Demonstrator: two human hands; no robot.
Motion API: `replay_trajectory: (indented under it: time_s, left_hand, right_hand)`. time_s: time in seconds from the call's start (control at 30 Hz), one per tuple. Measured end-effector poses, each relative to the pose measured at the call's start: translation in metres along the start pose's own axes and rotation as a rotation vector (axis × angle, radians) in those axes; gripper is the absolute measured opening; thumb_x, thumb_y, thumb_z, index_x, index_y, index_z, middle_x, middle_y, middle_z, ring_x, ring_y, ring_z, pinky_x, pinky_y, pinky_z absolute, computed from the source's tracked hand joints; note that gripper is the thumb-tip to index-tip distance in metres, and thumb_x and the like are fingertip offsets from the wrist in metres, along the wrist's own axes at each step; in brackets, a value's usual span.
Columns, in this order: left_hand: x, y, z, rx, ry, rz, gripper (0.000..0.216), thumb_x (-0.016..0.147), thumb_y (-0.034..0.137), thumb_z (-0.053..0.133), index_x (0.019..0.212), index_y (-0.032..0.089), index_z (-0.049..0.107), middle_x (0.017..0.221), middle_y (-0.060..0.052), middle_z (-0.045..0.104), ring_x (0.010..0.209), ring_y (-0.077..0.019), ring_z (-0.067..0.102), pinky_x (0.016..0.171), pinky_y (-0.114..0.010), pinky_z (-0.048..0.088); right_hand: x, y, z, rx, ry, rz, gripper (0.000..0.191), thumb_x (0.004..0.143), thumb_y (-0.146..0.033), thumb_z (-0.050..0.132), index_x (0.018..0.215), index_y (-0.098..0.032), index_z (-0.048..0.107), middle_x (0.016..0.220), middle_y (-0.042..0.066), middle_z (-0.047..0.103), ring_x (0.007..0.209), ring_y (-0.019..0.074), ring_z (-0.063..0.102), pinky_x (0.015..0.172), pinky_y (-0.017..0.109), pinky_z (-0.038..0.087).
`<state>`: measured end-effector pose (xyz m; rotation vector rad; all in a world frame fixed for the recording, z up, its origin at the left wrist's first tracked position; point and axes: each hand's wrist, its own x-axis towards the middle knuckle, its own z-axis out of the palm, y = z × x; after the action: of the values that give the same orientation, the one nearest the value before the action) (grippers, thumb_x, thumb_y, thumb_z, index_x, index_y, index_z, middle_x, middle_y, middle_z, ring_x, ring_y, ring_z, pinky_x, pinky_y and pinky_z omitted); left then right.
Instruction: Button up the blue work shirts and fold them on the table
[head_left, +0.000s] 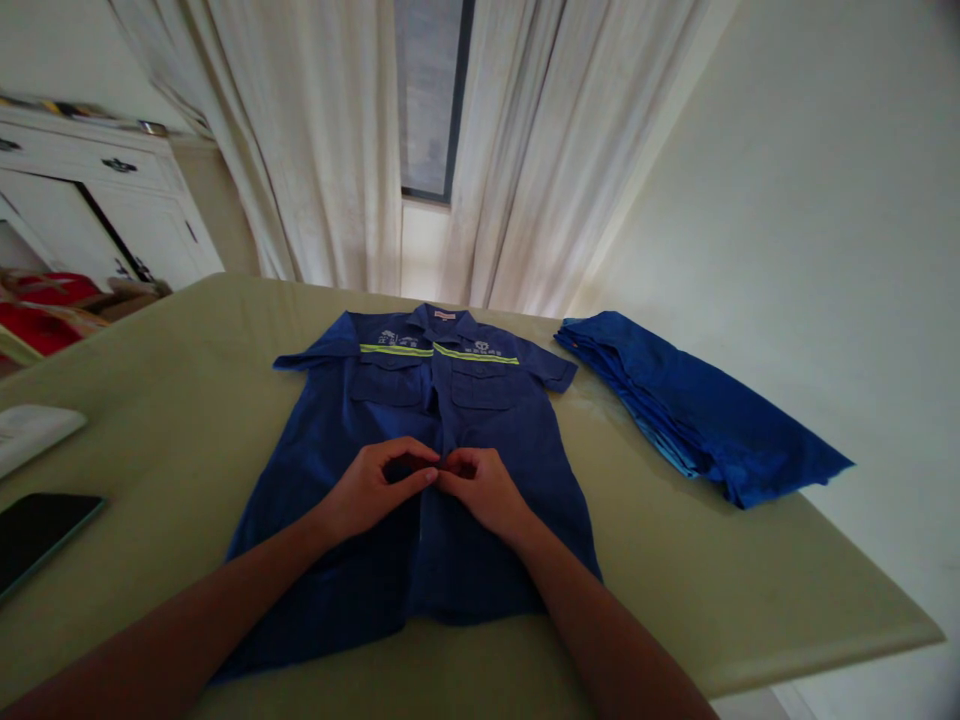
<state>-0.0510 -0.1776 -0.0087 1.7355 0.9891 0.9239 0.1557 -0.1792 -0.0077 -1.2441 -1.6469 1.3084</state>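
Note:
A dark blue short-sleeved work shirt [390, 400] with a yellow-green reflective stripe across the chest lies flat, front up, on the pale green table [187, 380], collar away from me. My left hand [375, 487] and my right hand [481, 487] meet at the shirt's front placket, about mid-length. Both hands pinch the placket with fingertips pressed together, thumbs and forefingers nearly touching each other. What sits between the fingertips is too small to make out beyond the cloth.
A pile of folded blue garments [694, 405] lies at the table's right side. A dark phone [37, 535] and a white object [34, 430] sit at the left edge. White cabinet [105, 200] and red items [37, 315] stand beyond; curtains [330, 150] hang behind.

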Motion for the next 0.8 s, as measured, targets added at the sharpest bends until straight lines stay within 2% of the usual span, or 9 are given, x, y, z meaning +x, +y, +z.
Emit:
replay_trajectory:
  time_s: [0.07,0.13,0.27,0.43,0.53,0.63,0.8]
  left_hand:
    - [0.002,-0.003,0.000,-0.065,-0.013,-0.040,0.033,0.088,0.041,0.070,0.112,0.020,0.070,0.098,-0.005,0.076,0.090,-0.0204,0.072,0.084,-0.032,0.059]
    - [0.005,-0.008,-0.001,-0.091,-0.014,-0.029,0.031,0.086,0.039,0.070,0.109,0.019,0.070,0.102,-0.006,0.075,0.091,-0.0201,0.072,0.082,-0.031,0.059]
    - [0.006,-0.015,-0.003,0.034,0.003,0.008,0.021,0.086,0.038,0.068,0.091,0.019,0.073,0.098,-0.005,0.072,0.086,-0.0175,0.069,0.077,-0.028,0.056]
    - [0.002,-0.012,0.001,0.119,0.094,-0.069,0.025,0.087,0.043,0.067,0.096,0.020,0.073,0.087,-0.002,0.074,0.081,-0.0187,0.070,0.073,-0.028,0.054]
    - [0.000,-0.007,0.003,0.171,0.105,-0.098,0.026,0.090,0.045,0.064,0.094,0.020,0.070,0.084,-0.001,0.074,0.079,-0.0186,0.070,0.071,-0.027,0.052]
    - [-0.001,-0.007,0.004,0.203,0.111,-0.083,0.024,0.093,0.044,0.059,0.093,0.020,0.066,0.082,0.001,0.070,0.077,-0.0170,0.067,0.069,-0.027,0.049]
    - [0.001,-0.010,0.002,0.206,0.069,-0.042,0.022,0.094,0.042,0.058,0.091,0.020,0.062,0.078,0.002,0.064,0.073,-0.0150,0.062,0.067,-0.025,0.046]
  right_hand:
    - [0.001,0.002,0.000,-0.020,0.027,-0.008,0.023,0.078,-0.036,0.080,0.080,-0.015,0.072,0.069,-0.001,0.066,0.059,0.0105,0.053,0.055,0.021,0.038]
    - [0.000,0.003,0.001,-0.076,0.057,-0.027,0.020,0.079,-0.034,0.079,0.082,-0.016,0.072,0.070,0.000,0.066,0.060,0.0113,0.055,0.055,0.022,0.040]
    - [-0.004,-0.003,0.002,-0.342,0.143,-0.157,0.008,0.082,-0.025,0.078,0.084,-0.019,0.073,0.071,-0.001,0.067,0.062,0.0120,0.058,0.059,0.023,0.041]
    - [-0.010,-0.008,0.003,-0.622,0.222,-0.320,0.006,0.085,-0.025,0.077,0.086,-0.021,0.073,0.078,0.000,0.068,0.067,0.0130,0.060,0.063,0.024,0.041]
    - [-0.011,-0.006,0.002,-0.670,0.214,-0.390,0.008,0.089,-0.028,0.073,0.092,-0.021,0.073,0.081,0.001,0.068,0.068,0.0132,0.061,0.065,0.025,0.043]
    - [-0.011,-0.003,0.000,-0.671,0.142,-0.468,0.011,0.092,-0.027,0.069,0.099,-0.021,0.074,0.085,0.002,0.069,0.072,0.0132,0.062,0.068,0.024,0.045]
    - [-0.008,-0.002,0.001,-0.513,0.137,-0.398,0.005,0.088,-0.026,0.074,0.091,-0.022,0.075,0.077,-0.001,0.066,0.065,0.0115,0.059,0.063,0.023,0.044]
